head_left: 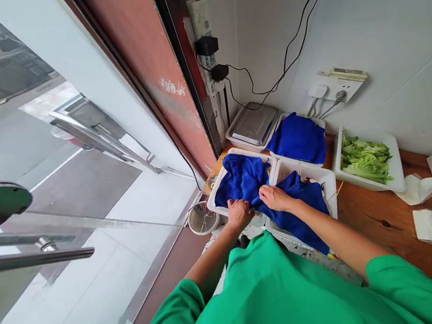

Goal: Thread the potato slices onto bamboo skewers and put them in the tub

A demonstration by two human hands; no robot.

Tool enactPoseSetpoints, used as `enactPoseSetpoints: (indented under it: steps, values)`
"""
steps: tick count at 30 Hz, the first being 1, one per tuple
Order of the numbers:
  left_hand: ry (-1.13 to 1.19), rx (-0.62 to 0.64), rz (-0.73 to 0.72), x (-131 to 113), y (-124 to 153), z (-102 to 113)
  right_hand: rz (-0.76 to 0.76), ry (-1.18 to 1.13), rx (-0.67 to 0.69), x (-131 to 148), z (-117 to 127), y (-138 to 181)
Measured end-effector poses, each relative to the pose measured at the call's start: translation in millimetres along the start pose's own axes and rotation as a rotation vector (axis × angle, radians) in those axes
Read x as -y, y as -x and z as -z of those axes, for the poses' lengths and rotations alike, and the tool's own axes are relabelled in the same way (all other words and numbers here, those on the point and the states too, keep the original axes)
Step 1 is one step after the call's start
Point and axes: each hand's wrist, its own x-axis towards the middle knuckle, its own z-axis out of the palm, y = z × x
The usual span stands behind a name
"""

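left hand (238,213) on blue cloth (243,179) | right hand (274,197) apparently gripping it

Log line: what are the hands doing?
left hand: grips blue cloth | right hand: on second blue cloth | white trays beneath

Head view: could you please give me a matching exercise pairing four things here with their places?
Things:
1 lettuce
2 steel tray
3 round bowl
4 right hand

Places:
A gripping a blue cloth
B below the power strip
C in a white tray right of the cloths
D beside the glass

Pairs: 1-C, 2-B, 3-D, 4-A.
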Motion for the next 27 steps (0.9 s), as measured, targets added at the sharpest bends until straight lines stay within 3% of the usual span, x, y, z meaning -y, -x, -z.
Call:
enactPoseSetpoints:
  steps: [6, 10, 14, 18, 23, 27]
  values:
    - [0.152, 0.175, -0.230, 29, -13, 33, -0.127, -0.202, -0.098, -21, 8, 1]
    - [0.202, 0.090, -0.252, 49, -37, 72, -0.116, -0.288, -0.268, -25, 16, -7]
    - [0.125, 0.081, -0.247, 59, -62, 106, -0.151, -0.307, -0.430, -29, 34, -26]
    - [0.036, -0.088, -0.120, 63, -77, 137, -0.132, -0.320, -0.564, -34, 57, -42]
    - [-0.005, -0.391, -0.134, 56, -82, 175, -0.112, -0.289, -0.720, -37, 83, -47]
    - [-0.016, -0.403, -0.119, 51, -83, 183, -0.132, -0.301, -0.744, -38, 93, -46]
